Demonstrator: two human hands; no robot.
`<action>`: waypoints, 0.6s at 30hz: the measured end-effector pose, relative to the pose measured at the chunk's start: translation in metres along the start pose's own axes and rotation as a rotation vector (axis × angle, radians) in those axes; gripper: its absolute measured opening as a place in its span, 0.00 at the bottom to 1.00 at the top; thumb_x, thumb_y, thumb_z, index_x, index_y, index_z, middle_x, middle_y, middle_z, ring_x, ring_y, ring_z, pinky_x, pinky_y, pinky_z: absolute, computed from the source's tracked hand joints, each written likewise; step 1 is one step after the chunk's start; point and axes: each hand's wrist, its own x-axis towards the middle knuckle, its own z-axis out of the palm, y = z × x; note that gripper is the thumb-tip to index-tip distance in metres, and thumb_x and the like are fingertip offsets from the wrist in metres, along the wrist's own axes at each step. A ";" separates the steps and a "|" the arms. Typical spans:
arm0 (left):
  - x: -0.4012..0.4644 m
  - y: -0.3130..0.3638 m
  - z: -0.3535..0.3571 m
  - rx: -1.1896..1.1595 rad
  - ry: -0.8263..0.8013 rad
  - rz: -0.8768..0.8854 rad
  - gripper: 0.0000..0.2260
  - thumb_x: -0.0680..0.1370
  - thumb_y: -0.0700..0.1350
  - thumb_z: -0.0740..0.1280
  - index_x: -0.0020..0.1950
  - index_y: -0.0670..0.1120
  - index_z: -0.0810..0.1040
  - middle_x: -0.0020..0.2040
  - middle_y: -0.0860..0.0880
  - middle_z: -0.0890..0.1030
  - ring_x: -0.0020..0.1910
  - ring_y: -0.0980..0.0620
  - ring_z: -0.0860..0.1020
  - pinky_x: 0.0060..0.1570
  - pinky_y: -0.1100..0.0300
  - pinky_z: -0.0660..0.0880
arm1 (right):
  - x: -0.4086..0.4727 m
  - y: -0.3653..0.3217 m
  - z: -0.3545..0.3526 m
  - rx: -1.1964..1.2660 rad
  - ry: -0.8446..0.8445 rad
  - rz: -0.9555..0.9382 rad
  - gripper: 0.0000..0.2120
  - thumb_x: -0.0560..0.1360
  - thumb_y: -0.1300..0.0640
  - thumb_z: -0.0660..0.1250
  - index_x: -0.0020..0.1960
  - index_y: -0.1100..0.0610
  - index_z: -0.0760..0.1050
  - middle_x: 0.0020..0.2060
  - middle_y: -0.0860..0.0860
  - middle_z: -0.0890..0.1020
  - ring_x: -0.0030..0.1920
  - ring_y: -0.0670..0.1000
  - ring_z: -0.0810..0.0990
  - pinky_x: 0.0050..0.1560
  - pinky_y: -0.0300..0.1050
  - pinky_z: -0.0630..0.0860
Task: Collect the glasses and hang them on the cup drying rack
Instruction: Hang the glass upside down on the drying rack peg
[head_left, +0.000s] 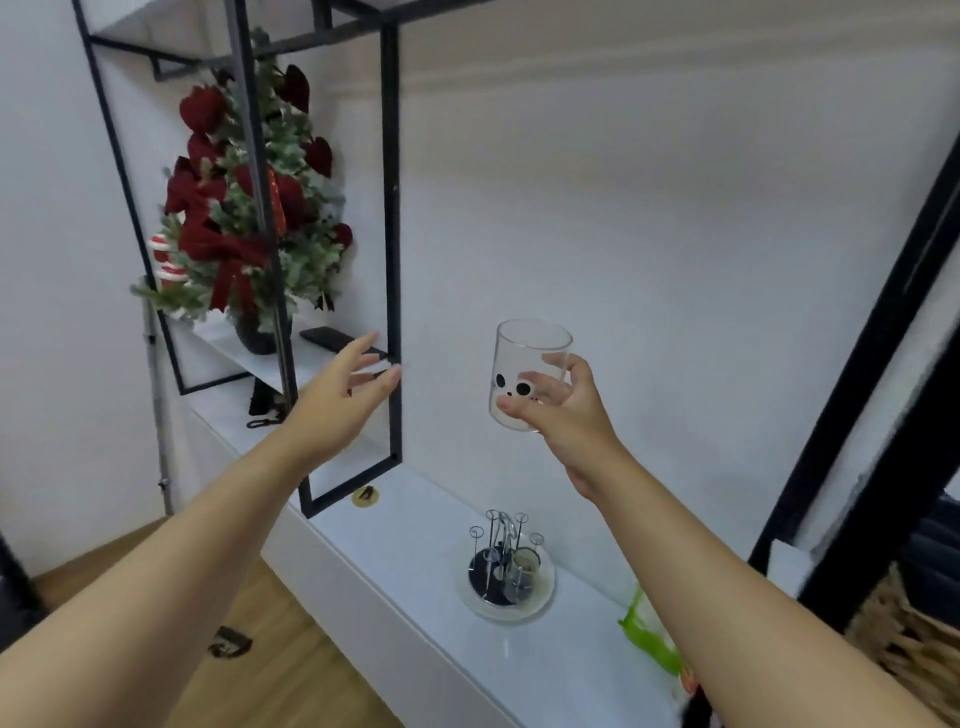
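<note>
The right hand (563, 410), fingers clamped on a glass (524, 364), must turn it over the rack (506, 564) at lower centre; left hand (345, 395) fingers apart.

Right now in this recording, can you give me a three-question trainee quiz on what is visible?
1. True or false: the right hand grips an upright clear glass.
2. Where is the cup drying rack? A. on the white counter B. on the floor C. beside the flower arrangement
3. Fill in: the left hand is open and holds ____.

Key: 1 true; 2 A; 3 nothing
</note>
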 end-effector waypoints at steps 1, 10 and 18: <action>0.013 -0.007 0.001 -0.018 -0.026 0.009 0.32 0.78 0.67 0.64 0.80 0.63 0.60 0.75 0.56 0.71 0.70 0.55 0.73 0.69 0.49 0.71 | 0.007 0.005 0.003 -0.008 0.029 0.003 0.36 0.66 0.54 0.84 0.65 0.40 0.67 0.63 0.46 0.81 0.67 0.48 0.79 0.66 0.50 0.74; 0.117 -0.060 0.003 -0.112 -0.341 0.159 0.29 0.79 0.63 0.65 0.79 0.62 0.63 0.72 0.56 0.73 0.69 0.56 0.73 0.70 0.50 0.70 | 0.042 0.021 0.063 -0.033 0.402 0.054 0.36 0.70 0.58 0.83 0.68 0.43 0.66 0.63 0.47 0.80 0.67 0.45 0.77 0.57 0.43 0.73; 0.160 -0.066 -0.003 -0.220 -0.528 0.279 0.27 0.81 0.61 0.64 0.79 0.61 0.64 0.71 0.57 0.74 0.68 0.57 0.74 0.64 0.58 0.69 | 0.043 0.015 0.108 -0.078 0.671 0.045 0.37 0.69 0.58 0.83 0.69 0.44 0.66 0.63 0.47 0.81 0.65 0.46 0.80 0.67 0.53 0.76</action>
